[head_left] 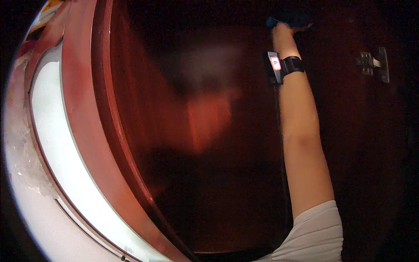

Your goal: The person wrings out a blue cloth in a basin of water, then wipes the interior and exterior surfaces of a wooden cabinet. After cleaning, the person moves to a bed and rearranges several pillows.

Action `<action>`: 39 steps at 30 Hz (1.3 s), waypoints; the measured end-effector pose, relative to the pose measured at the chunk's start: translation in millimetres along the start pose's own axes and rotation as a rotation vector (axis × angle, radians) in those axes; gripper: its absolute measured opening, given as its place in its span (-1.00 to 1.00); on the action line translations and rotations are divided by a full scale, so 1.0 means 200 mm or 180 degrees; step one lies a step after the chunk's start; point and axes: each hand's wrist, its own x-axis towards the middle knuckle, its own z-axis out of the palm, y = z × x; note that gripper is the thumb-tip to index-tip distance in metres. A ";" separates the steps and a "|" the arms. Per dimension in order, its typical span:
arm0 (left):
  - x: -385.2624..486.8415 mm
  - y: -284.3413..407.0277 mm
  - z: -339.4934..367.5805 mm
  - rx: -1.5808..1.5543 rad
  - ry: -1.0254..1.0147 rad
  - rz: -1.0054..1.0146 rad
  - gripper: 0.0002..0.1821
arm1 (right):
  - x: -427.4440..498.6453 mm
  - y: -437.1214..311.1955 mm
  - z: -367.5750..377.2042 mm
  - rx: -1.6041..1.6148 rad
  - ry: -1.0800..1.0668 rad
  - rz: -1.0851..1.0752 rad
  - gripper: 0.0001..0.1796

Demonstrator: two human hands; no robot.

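Note:
My right arm reaches up the right half of the head view into a dark reddish-brown wooden cabinet (209, 118). At its far end, near the top edge, my right hand (288, 28) shows only in part. A dark blue cloth (289, 17) covers most of its fingers, and deep shadow blurs the outline. The hand appears to hold this cloth against a dark surface. Around the wrist sits a black strap (293, 64) with a small black device (273, 67) bearing a label. My left hand is out of view.
A metal cabinet hinge (374, 62) is fixed right of my forearm. Along the left curves a reddish wooden frame (80, 98) with a bright frosted panel (49, 98). Clear plastic wrapping (27, 163) lies beyond it. A black cable (282, 157) runs along my arm.

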 end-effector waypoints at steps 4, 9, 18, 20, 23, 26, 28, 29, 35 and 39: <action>0.01 0.06 0.07 0.1068 -0.0190 0.1173 -0.75 | 0.02 0.11 -0.02 -0.0102 -0.0083 0.0225 -0.81; 0.03 0.06 0.09 -0.1028 0.0320 -0.0453 -0.85 | -0.02 0.04 -0.11 0.0252 0.0024 0.0593 -0.81; 0.30 0.03 0.14 -0.0393 0.0010 -0.0266 -0.68 | -0.10 -0.57 0.15 0.1525 0.0014 -0.0338 -0.72; 0.36 0.01 0.14 -0.0365 -0.0129 -0.0137 -0.64 | -0.13 -0.77 0.24 0.0956 0.0265 -0.0617 -0.67; 0.43 -0.05 0.11 -0.0364 -0.0224 0.0008 -0.63 | -0.20 -0.99 0.30 0.0962 0.0244 -0.0927 -0.63; 0.46 -0.10 0.05 -0.0452 -0.0307 0.0048 -0.65 | -0.24 -1.04 0.21 0.0932 0.0140 -0.0887 -0.63; 0.46 -0.15 0.01 -0.0569 -0.0237 0.0006 -0.66 | -0.24 -0.97 0.08 0.0815 0.0101 -0.0646 -0.62; 0.46 -0.17 -0.01 -0.0606 -0.0122 -0.0054 -0.66 | -0.23 -0.91 0.00 0.0731 0.0075 -0.0438 -0.62; 0.44 -0.22 -0.12 -0.0594 0.0008 -0.0073 -0.64 | -0.14 -0.58 -0.36 0.0328 0.0431 0.0440 -0.64; 0.48 -0.21 -0.17 -0.0654 0.0082 -0.0177 -0.57 | -0.15 -0.68 -0.34 -0.0260 0.0640 0.0299 -0.72</action>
